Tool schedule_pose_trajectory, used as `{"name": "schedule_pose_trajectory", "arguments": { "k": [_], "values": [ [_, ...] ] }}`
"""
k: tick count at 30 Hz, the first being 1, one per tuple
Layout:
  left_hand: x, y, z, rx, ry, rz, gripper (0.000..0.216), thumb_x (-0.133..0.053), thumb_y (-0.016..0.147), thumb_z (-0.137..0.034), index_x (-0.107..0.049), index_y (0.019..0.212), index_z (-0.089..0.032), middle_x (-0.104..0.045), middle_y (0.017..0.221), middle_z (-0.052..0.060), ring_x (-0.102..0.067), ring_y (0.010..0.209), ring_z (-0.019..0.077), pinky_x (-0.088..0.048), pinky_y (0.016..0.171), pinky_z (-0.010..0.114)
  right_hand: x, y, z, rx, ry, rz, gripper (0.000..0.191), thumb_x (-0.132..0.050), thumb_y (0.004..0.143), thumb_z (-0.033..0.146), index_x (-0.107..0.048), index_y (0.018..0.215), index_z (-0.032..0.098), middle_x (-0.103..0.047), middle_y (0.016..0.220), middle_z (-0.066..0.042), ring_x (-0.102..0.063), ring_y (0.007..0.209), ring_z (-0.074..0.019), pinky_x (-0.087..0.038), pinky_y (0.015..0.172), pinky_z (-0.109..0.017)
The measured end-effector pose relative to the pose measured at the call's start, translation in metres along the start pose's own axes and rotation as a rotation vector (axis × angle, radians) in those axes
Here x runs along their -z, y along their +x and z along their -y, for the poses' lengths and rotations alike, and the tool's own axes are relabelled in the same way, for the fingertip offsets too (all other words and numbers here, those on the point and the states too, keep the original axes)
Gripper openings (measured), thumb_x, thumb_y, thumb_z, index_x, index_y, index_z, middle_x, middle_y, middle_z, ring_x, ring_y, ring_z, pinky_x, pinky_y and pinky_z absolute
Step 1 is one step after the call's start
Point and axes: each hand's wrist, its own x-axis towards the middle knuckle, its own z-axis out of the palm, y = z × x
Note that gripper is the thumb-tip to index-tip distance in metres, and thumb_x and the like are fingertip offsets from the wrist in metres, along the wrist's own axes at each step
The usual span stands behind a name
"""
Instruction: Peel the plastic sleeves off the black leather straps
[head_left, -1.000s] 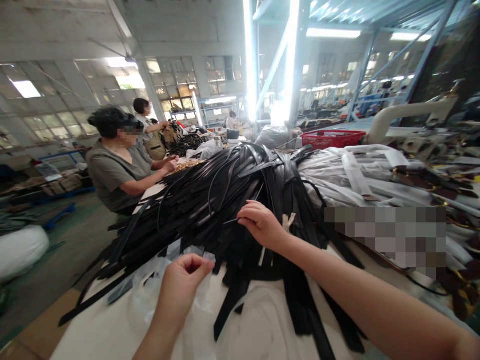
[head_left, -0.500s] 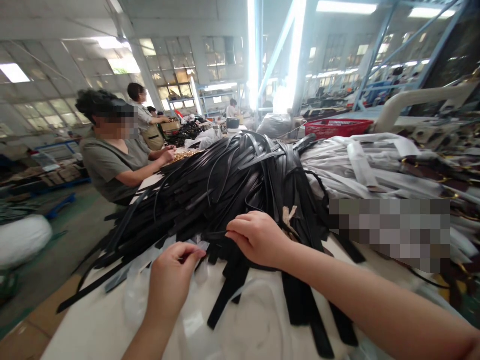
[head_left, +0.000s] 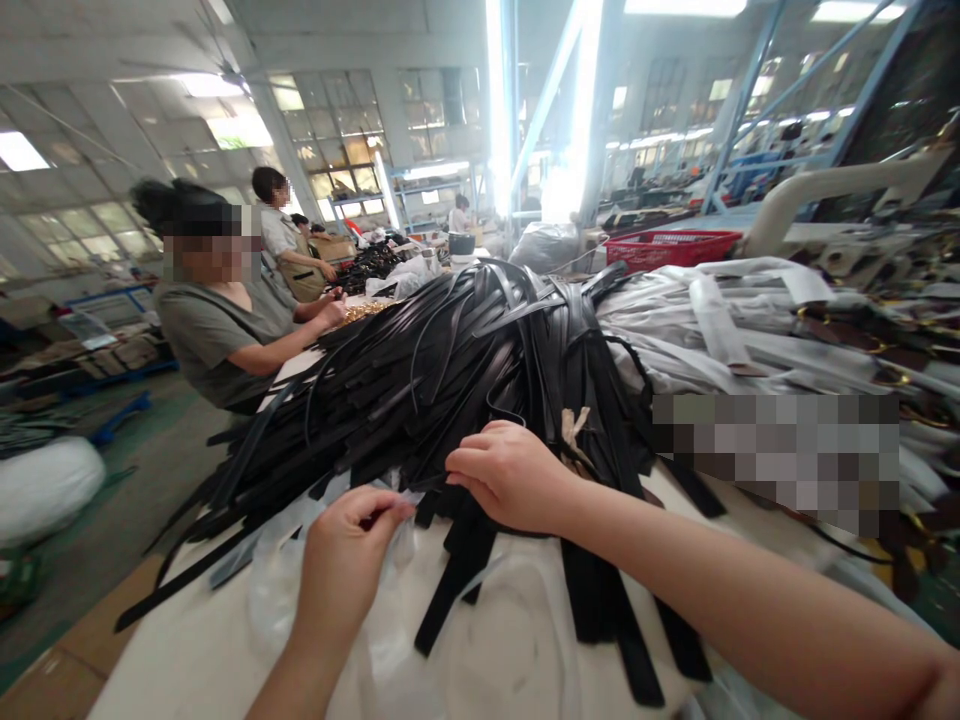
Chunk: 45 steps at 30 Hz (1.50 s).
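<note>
Fingers of our left hand (head_left: pixel 351 560) are pinching a thin clear plastic bag (head_left: pixel 274 590) on the white counter (head_left: pixel 180 665); our right hand (head_left: pixel 514 478) is gripping ends in the heap of long black leather straps (head_left: pixel 450 370), nearly all lying loose outside it.

One second ago the right hand (head_left: pixel 514 478) was higher on the pile of black straps (head_left: pixel 450 370) and pinched one thin strap end. Since then it has come down to the near edge of the pile, and its fingers now curl over several strap ends there. The left hand (head_left: pixel 349 560), which pinches the clear plastic bag (head_left: pixel 390 620), has moved a little to the left. The two hands are now closer together. More of the bag now shows under the strap ends.
</note>
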Motion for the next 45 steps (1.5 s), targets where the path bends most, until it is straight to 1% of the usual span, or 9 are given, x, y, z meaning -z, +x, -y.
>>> {"name": "schedule_pose_trajectory", "arguments": {
  "k": [5,11,15,18,22,27,33,41,45],
  "values": [
    [0.000,-0.001,0.002,-0.116,-0.010,0.064,0.016,-0.063,0.076,-0.035,-0.074,0.075,-0.024,-0.073,0.083,0.002,-0.065,0.080,0.0205,-0.048,0.077,0.031,0.003,0.000,-0.001,0.098,-0.055,0.054,0.022,-0.049,0.093,0.026,-0.061,0.077,0.018,-0.064,0.070,-0.001,-0.056,0.063,-0.0134,-0.031,0.072,-0.031],
    [-0.005,-0.006,-0.004,-0.219,0.112,0.305,0.022,-0.054,0.084,-0.032,-0.073,0.080,-0.022,-0.074,0.082,0.001,-0.066,0.077,0.0189,-0.047,0.073,0.029,-0.007,-0.005,0.010,0.207,-0.091,0.162,0.012,-0.055,0.090,0.021,-0.060,0.080,0.018,-0.064,0.071,0.001,-0.057,0.066,-0.0140,-0.032,0.078,-0.031],
    [0.004,-0.004,-0.005,-0.193,0.345,0.355,0.025,-0.049,0.086,-0.031,-0.072,0.086,-0.021,-0.074,0.089,0.004,-0.066,0.083,0.0231,-0.045,0.074,0.033,-0.004,-0.002,-0.005,0.127,-0.107,0.162,0.026,-0.058,0.091,0.039,-0.062,0.077,0.017,-0.066,0.074,-0.001,-0.061,0.075,-0.0166,-0.030,0.093,-0.034],
    [0.014,-0.002,-0.009,-0.133,0.435,0.393,0.027,-0.045,0.086,-0.031,-0.069,0.081,-0.021,-0.073,0.082,0.003,-0.065,0.079,0.0230,-0.043,0.070,0.033,0.002,0.001,-0.020,0.063,-0.093,0.150,0.028,-0.057,0.092,0.035,-0.061,0.071,0.016,-0.065,0.072,-0.003,-0.060,0.074,-0.0164,-0.034,0.086,-0.032],
    [0.019,-0.007,-0.023,-0.080,0.276,0.548,0.027,-0.044,0.086,-0.030,-0.061,0.067,-0.022,-0.067,0.066,-0.001,-0.062,0.066,0.0174,-0.041,0.063,0.027,0.003,0.000,-0.009,0.123,-0.031,0.026,0.030,-0.049,0.096,0.033,-0.060,0.073,0.016,-0.062,0.073,-0.003,-0.056,0.074,-0.0157,-0.035,0.077,-0.029],
    [0.014,-0.016,-0.036,-0.069,0.050,0.603,0.028,-0.050,0.085,-0.039,-0.063,0.068,-0.022,-0.067,0.067,-0.002,-0.061,0.067,0.0170,-0.042,0.063,0.025,-0.003,-0.006,0.022,0.281,0.005,0.060,0.027,-0.048,0.096,0.031,-0.060,0.076,0.017,-0.061,0.074,-0.002,-0.052,0.073,-0.0162,-0.035,0.074,-0.029],
    [0.016,-0.013,-0.026,-0.027,0.181,0.577,0.023,-0.050,0.084,-0.033,-0.060,0.066,-0.023,-0.065,0.062,-0.003,-0.059,0.060,0.0167,-0.039,0.058,0.026,0.004,-0.003,-0.005,0.136,0.049,0.200,0.027,-0.050,0.096,0.031,-0.062,0.077,0.016,-0.065,0.076,-0.001,-0.058,0.076,-0.0146,-0.028,0.099,-0.035],
    [0.001,-0.018,-0.027,0.063,-0.128,0.589,0.024,-0.053,0.085,-0.036,-0.062,0.070,-0.019,-0.065,0.066,-0.001,-0.060,0.065,0.0172,-0.042,0.061,0.026,-0.004,-0.004,0.014,0.199,-0.008,0.085,0.029,-0.047,0.096,0.030,-0.061,0.075,0.016,-0.063,0.074,-0.003,-0.057,0.073,-0.0164,-0.037,0.080,-0.031],
    [0.006,-0.017,-0.028,0.052,-0.046,0.615,0.024,-0.054,0.084,-0.036,-0.061,0.068,-0.020,-0.064,0.063,-0.001,-0.059,0.063,0.0169,-0.040,0.059,0.026,-0.004,-0.005,0.004,0.213,0.033,0.193,0.030,-0.051,0.094,0.038,-0.063,0.076,0.017,-0.066,0.074,-0.001,-0.060,0.074,-0.0152,-0.035,0.094,-0.033]
  ]
}}
